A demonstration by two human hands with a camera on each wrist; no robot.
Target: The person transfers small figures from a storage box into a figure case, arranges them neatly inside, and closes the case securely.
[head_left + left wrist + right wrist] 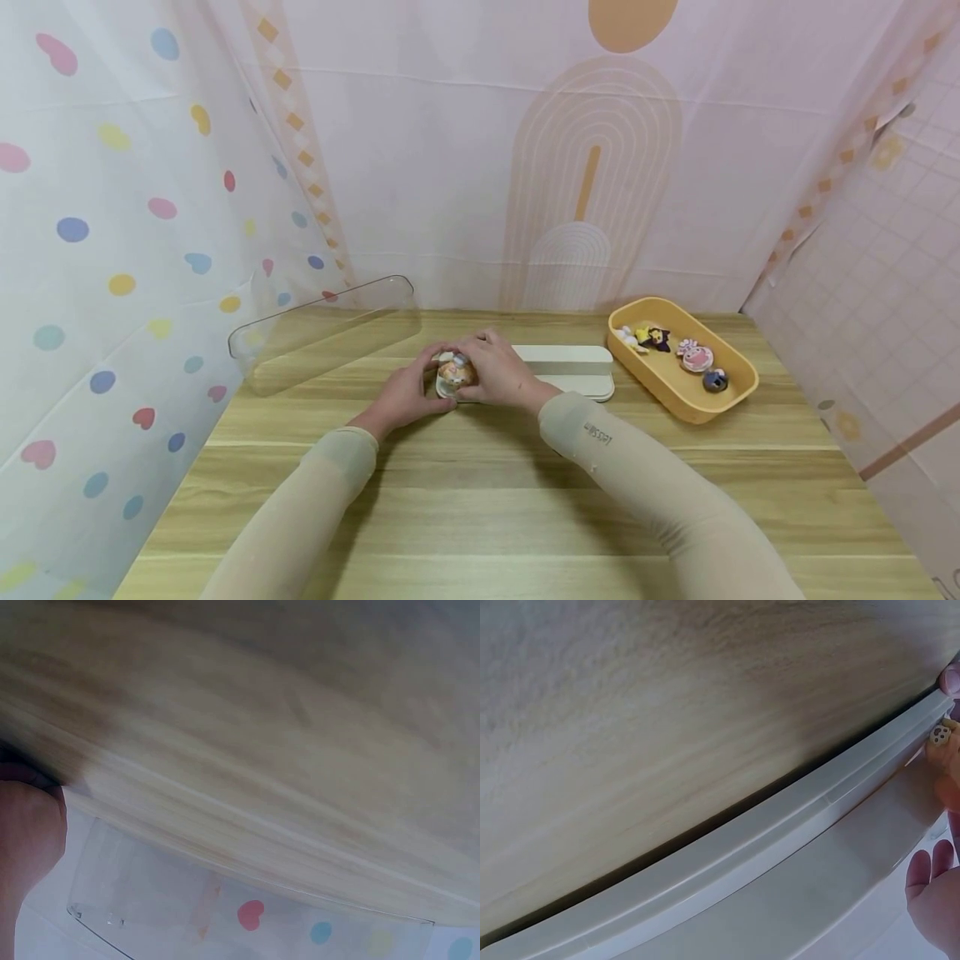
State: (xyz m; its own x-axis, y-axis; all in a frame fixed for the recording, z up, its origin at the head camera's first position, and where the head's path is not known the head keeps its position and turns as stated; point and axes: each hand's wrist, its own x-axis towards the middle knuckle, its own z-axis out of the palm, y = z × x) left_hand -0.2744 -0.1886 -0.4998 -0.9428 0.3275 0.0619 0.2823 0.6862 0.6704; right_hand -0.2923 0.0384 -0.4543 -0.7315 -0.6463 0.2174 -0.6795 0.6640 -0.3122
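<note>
A long white stepped display base lies on the table, its left end between the hands. My right hand holds a small orange-and-white figurine at that end. In the right wrist view, the orange figurine shows a paw print and sits against the white base. My left hand grips the base's left end, thumb at the front and fingers behind. The left wrist view shows only part of the left hand at its edge.
A clear plastic cover stands at the back left, near the dotted curtain. At the right, a yellow tray holds several small figures, among them a pink one and a dark one. A patterned curtain hangs behind the wooden table.
</note>
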